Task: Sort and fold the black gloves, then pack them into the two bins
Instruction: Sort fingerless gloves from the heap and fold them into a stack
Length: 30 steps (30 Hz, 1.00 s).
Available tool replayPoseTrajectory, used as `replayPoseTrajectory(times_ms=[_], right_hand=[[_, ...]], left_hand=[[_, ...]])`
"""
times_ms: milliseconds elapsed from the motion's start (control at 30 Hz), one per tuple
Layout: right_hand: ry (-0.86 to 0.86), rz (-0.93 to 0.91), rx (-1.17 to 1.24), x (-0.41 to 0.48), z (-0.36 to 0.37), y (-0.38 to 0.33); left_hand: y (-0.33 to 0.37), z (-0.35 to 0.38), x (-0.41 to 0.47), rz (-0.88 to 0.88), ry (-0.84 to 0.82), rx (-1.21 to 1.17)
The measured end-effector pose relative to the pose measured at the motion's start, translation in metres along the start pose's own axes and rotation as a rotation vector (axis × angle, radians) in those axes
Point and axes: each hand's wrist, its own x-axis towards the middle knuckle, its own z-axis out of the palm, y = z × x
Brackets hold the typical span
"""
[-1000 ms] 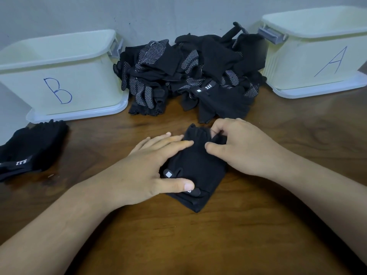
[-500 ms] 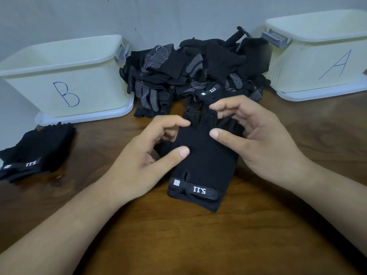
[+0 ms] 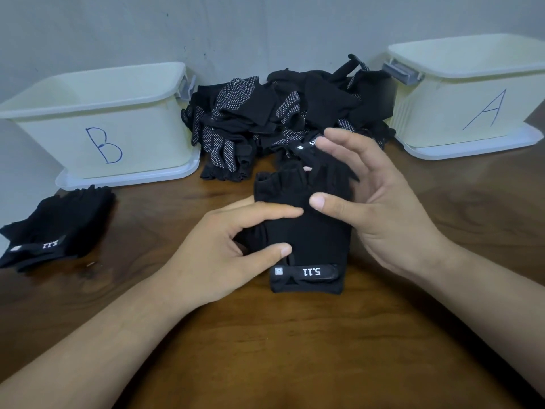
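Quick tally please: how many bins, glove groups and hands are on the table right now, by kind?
Bins: 2, bin B and bin A
Glove groups: 3, the unsorted pile, the set-aside gloves at the left edge, and the glove being handled
Hands: 2, left hand and right hand, both on that glove
Total: 7

Bin B point(image 3: 124, 119) left, bin A point(image 3: 472, 93) right, glove pile point(image 3: 283, 113) between, table point(image 3: 295, 349) beneath
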Motion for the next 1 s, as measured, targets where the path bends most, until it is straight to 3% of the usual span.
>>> replayPoseTrajectory(times_ms=[100,267,433,700,867,1000], right_hand=[[-0.098,0.070,0.095,-0.002,0.001,0.001],[-0.212,0.044,-0.039,-0.007,0.006,0.002],[-0.270,0.040,-0.167,-0.008,0.005,0.006],[-0.294,0.122,-0.155,-0.005,-0.007,0.011],[-0.319,0.144,-0.160,-0.005,-0.008,0.011],[-0.266,0.120,-0.148,-0.005,-0.002,0.006]], left_hand=[[0.000,0.000,0.000,0.005,0.056,-0.032],[0.000,0.000,0.002,-0.054,0.141,-0.168],[0.000,-0.002,0.004,-0.119,0.083,-0.230],[-0.018,-0.026,0.007,-0.252,-0.114,-0.293],[-0.025,-0.031,0.007,-0.292,-0.049,-0.200],[-0.022,-0.033,0.009,-0.290,-0.022,-0.261]])
